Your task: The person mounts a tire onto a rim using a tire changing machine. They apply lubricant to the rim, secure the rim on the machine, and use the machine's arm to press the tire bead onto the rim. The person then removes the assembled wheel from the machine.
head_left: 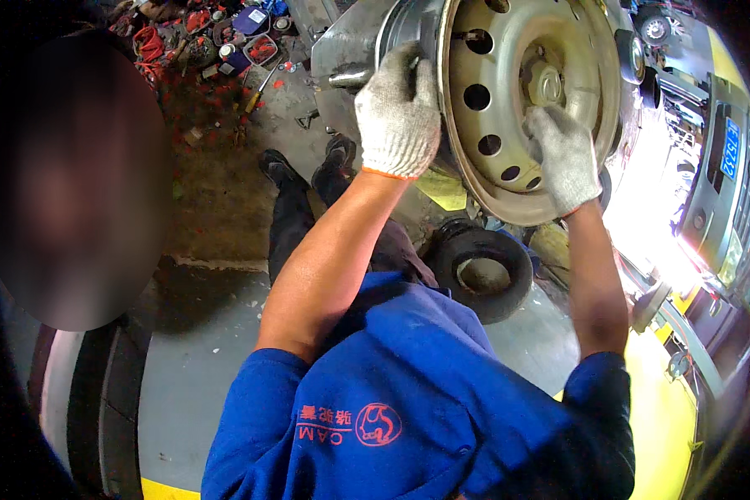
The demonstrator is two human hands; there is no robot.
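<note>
A steel wheel (517, 50) with round holes and a central hub stands face toward me at the top centre, against a grey metal housing (337, 58). My left hand (397, 112), in a grey knitted glove, has its fingers wrapped at the wheel's left edge; what lies beneath their tips is hidden. My right hand (564, 157), gloved alike, is over the lower right of the wheel face, fingers curled just below the hub. Whether it grips anything there is hidden.
A loose tyre (500, 275) lies below the wheel, near my legs. Scattered tools, tubs and red bits (258, 50) cover the upper left floor. A large tyre (121, 400) is at lower left, beneath a blurred area. A car front (717, 208) fills the right.
</note>
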